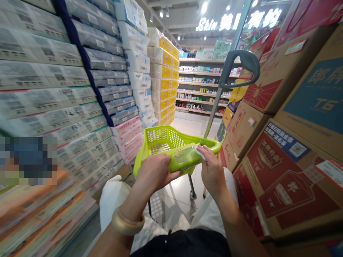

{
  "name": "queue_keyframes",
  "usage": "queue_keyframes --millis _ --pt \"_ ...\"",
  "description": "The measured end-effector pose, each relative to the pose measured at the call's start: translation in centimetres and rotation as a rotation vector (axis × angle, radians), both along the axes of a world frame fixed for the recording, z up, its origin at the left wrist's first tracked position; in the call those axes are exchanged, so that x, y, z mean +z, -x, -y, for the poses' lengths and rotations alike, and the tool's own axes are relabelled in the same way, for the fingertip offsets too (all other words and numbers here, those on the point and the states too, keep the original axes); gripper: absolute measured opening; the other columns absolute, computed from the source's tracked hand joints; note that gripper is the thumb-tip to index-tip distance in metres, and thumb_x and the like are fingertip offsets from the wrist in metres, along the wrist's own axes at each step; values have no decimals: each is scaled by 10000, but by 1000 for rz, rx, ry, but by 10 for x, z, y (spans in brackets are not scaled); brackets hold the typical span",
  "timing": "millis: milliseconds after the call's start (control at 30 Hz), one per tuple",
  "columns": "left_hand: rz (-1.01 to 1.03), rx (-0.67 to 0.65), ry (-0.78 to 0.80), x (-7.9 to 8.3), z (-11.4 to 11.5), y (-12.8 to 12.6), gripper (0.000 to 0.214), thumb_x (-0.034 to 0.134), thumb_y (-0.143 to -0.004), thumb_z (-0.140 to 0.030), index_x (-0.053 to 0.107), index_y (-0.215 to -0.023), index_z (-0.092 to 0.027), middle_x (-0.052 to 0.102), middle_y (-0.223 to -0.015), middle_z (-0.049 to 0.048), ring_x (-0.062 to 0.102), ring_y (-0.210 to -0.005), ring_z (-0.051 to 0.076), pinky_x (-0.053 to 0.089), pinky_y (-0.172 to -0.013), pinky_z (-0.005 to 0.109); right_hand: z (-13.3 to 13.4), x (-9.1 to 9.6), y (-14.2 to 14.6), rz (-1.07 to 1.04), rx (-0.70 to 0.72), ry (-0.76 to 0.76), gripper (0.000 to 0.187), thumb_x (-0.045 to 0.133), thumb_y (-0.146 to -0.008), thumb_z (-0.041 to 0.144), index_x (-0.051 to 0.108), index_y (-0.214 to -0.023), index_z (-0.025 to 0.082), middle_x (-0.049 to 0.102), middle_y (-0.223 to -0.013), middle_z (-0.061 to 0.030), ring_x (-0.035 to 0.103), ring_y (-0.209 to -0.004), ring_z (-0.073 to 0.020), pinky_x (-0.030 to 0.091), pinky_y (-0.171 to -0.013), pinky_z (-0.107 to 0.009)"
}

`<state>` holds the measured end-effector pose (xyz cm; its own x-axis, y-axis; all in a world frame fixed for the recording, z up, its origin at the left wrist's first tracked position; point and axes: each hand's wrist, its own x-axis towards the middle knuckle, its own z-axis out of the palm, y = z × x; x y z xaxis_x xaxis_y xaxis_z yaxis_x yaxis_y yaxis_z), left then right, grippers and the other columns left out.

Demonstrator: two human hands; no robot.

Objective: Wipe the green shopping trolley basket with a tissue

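A lime-green shopping cart basket (173, 137) with perforated walls is right in front of me. My left hand (157, 169) grips its near rim, thumb on the side facing me. A clear panel (184, 153) is set in the top of that rim. My right hand (213, 171) rests at the rim's right part, fingers closed on a small white wipe (200, 152) pressed against it. I cannot tell if the wipe is tissue or cloth. Rising from the basket's right side is a metal pole (213, 116) topped by a grey handle (227, 71).
Tall stacks of packaged paper (61, 75) line the left, with yellow-and-white packs (163, 78) beyond. Printed cardboard cartons (286, 182) are piled close on the right. Shelves of small goods (200, 84) stand at the far end. A caster wheel (193, 195) touches the tiled floor.
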<state>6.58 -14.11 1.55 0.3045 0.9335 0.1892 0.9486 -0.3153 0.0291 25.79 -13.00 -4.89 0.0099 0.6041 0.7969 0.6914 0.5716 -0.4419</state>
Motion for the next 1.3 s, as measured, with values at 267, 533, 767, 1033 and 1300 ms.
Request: queue_keyframes --millis 267,533,767,1033,1300 --pt "-6 -10 -31 -2 5 1 450 546 -810 -598 681 -858 -172 723 -859 112 701 -798 317 503 -636 358 20 -2 18 138 217 -47 446 407 -928 65 616 -1277 248 679 -1271 -57 554 -1291 -206 410 -1129 -457" --pt "-26 -18 -44 -1 9 0 436 560 -802 -602 681 -819 -183 722 -803 96 702 -762 291 497 -631 339 22 -9 11 59 67 -86 421 431 -931 82 625 -1263 253 687 -1258 -62 550 -1297 -221 418 -1122 -472" --pt "-51 -12 -33 1 9 -2 467 531 -813 -617 684 -843 -177 728 -838 110 708 -797 302 498 -635 334 15 -12 3 39 12 -104 439 409 -918 63 631 -1257 230 686 -1255 -82 562 -1285 -227 428 -1113 -481" --pt "-40 -39 -38 -1 8 1 486 526 -819 -631 684 -844 -172 728 -840 118 703 -795 298 495 -630 330 26 -9 22 161 170 -112 430 428 -925 73 619 -1271 242 676 -1279 -54 544 -1301 -196 406 -1137 -436" --pt "-35 -50 -49 1 10 2 437 560 -810 -590 681 -823 -170 724 -825 118 701 -786 298 486 -629 328 19 -8 13 12 -13 -64 413 421 -931 91 638 -1254 227 682 -1262 -87 533 -1313 -244 414 -1119 -507"
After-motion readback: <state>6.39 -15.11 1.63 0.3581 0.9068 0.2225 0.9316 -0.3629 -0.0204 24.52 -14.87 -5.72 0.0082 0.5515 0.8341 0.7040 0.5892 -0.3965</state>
